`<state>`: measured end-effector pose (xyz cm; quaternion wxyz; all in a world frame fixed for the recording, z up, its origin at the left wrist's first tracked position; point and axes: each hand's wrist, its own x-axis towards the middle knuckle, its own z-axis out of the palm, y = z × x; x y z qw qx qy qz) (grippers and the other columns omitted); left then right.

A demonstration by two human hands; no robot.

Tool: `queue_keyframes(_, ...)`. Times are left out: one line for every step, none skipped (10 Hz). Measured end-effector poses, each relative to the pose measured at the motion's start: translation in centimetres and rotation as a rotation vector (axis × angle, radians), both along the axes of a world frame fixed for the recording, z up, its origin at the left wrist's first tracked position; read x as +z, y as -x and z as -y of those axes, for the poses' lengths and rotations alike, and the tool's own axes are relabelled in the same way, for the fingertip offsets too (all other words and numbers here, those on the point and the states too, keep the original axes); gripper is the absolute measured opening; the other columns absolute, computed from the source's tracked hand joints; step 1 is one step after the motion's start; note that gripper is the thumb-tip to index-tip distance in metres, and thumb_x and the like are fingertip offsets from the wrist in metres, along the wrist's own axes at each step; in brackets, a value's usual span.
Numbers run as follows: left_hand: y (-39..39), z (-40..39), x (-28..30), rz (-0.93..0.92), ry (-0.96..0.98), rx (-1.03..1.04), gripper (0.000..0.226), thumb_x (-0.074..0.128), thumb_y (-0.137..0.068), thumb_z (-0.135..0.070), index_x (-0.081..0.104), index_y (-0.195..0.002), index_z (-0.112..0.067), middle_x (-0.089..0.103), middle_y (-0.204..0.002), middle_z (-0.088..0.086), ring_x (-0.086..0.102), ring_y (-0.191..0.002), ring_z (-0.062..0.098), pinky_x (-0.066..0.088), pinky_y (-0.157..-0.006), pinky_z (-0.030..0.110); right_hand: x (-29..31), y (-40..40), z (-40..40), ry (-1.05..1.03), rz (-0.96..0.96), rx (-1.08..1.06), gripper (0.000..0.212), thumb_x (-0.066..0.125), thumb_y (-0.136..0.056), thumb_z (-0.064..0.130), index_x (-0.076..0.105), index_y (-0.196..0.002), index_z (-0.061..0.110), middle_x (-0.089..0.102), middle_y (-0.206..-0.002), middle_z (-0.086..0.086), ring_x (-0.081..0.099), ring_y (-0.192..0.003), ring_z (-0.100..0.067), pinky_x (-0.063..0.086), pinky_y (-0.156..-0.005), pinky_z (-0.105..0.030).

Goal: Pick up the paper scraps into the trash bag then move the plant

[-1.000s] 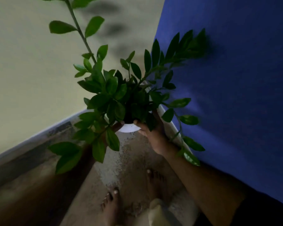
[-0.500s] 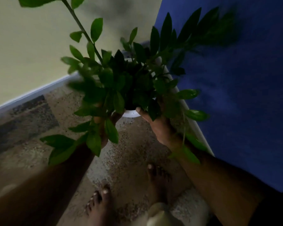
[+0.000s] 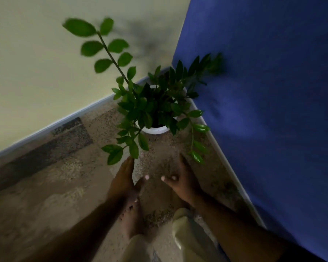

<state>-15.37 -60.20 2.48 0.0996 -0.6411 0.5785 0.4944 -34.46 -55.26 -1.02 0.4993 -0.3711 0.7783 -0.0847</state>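
Plant [image 3: 155, 108] sitting in white pot [image 3: 155, 130] on floor [image 3: 45, 186], far corner between walls. Left hand [image 3: 122, 179], right hand [image 3: 182, 181] both released, hovering near. Move-plant step looking done; no scraps showing.

Blue wall [image 3: 263, 91], cream wall [image 3: 36, 63], speckled floor [image 3: 64, 186]

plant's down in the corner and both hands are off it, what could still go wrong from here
The left hand is right under a low leaf of the plant; pulling back could snag the stem and tip the white pot. The long stem leans out toward the cream wall, so the pot may be top-heavy. Stems already press against the blue wall and could bend.
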Motion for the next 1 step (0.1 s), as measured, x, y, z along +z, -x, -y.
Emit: queue_keyframes(-1.38,-0.21,4.17,0.026,0.082,-0.096,0.087,0.037,-0.089,-0.067,0.003,-0.155,-0.021,0.005,-0.163,0.001,0.005,-0.151,0.021,0.012,-0.120,0.039,5.53,-1.31,-1.22,0.050,-0.124,0.097,0.105,0.061,-0.069,0.071,0.005,-0.151,0.034,0.018,-0.160,-0.003,0.032,-0.142,-0.026,0.040,-0.109,-0.045)
